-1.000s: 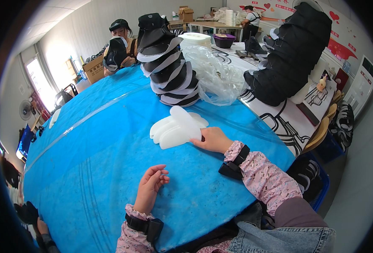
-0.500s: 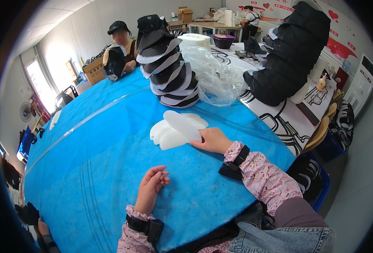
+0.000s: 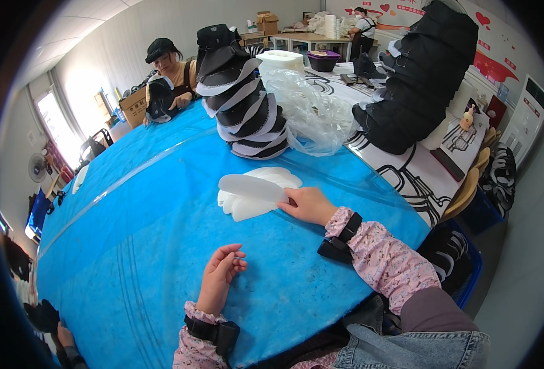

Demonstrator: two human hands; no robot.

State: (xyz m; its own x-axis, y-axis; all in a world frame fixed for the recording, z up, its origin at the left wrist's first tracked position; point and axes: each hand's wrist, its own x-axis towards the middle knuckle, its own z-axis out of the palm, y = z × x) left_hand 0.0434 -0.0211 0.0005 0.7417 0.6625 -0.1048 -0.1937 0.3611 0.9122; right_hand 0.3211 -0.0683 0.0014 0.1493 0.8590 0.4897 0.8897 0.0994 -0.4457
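Pinched between the thumb and fingers of my right hand (image 3: 309, 205) is the right end of a white brim-shaped plastic piece (image 3: 250, 185). It lies over a fanned pile of similar white pieces (image 3: 247, 210) on the blue-covered table (image 3: 161, 246). My left hand (image 3: 218, 280) rests nearer to me, below the pile, its fingers loosely curled and apart, with nothing visible in them. Beyond the pile rises a stack of black caps (image 3: 250, 117) with pale brim pieces showing between them.
Crumpled clear plastic bags (image 3: 312, 117) lie right of the cap stack. A tall leaning stack of black caps (image 3: 416, 86) stands farther right on a patterned tabletop. A co-worker (image 3: 172, 77) handles a black cap across the table; another person's hand (image 3: 65, 335) shows at lower left.
The white piece in my right hand has turned flatter, its free end swinging left and down over the pile. My left hand stays in place. The co-worker has lowered the black cap slightly.
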